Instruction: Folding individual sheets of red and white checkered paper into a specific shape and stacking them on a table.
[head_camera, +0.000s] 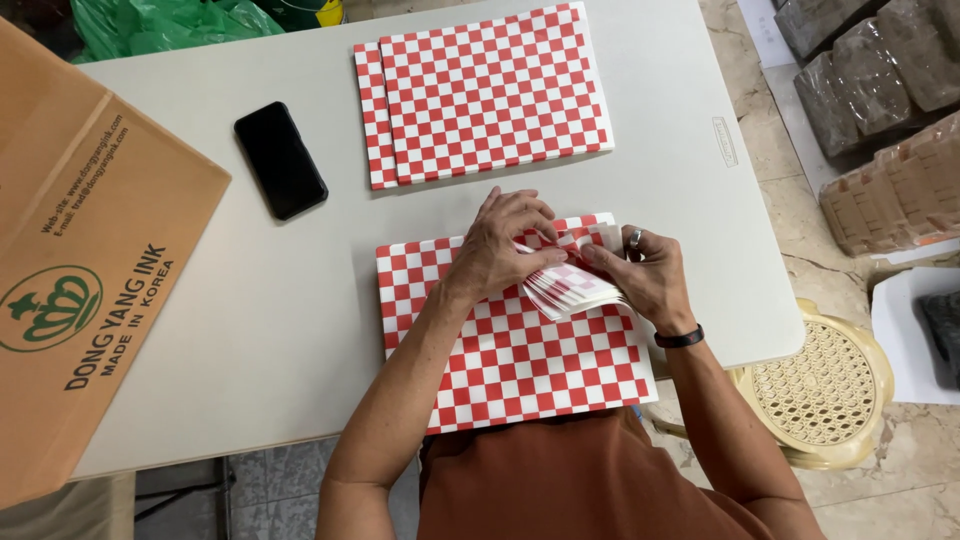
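— Left hand?
— Pressed on the near stack of red-and-white checked sheets, fingers narrowed in a pinch on the lifted corner of the topmost sheets.
— Right hand?
— Just beside the left, at the stack's far right corner; fingers curled around a fanned bunch of sheet edges, thumb on top. Ring on one finger, dark band at the wrist.
— Where on the worktop?
— Near edge, straight ahead of the body, square to it, slightly overhanging.
— Anything else?
— Second checked stack farther back, well apart. Black phone to its left, face up. Brown cardboard flap over the left end. Green plastic bag beyond the far edge. Pale woven stool on the floor at right, wrapped bundles past it.
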